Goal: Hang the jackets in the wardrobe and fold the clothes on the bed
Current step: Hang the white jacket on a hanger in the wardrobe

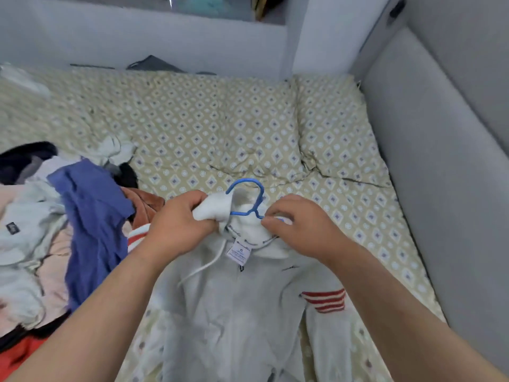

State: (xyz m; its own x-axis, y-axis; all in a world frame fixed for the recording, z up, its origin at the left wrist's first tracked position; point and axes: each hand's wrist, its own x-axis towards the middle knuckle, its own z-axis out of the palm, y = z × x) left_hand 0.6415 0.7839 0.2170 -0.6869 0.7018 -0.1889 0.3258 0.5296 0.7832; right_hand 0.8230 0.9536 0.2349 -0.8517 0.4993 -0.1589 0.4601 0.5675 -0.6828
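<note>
A white zip jacket point(234, 304) with red stripes on its sleeve lies flat on the bed in front of me, collar away from me. A blue hanger point(249, 201) sticks out of its neck opening, hook pointing up the bed. My left hand point(179, 224) grips the bunched hood and collar on the left of the hanger. My right hand point(300, 224) pinches the collar over the hanger's right shoulder. A size label shows inside the neck.
A pile of mixed clothes lies at the left, with a blue garment point(93, 216) on top and white point(24, 230), dark and orange pieces under it. The patterned bedsheet point(220, 128) and a pillow point(336, 139) stretch behind. A grey padded wall point(440, 175) runs along the right.
</note>
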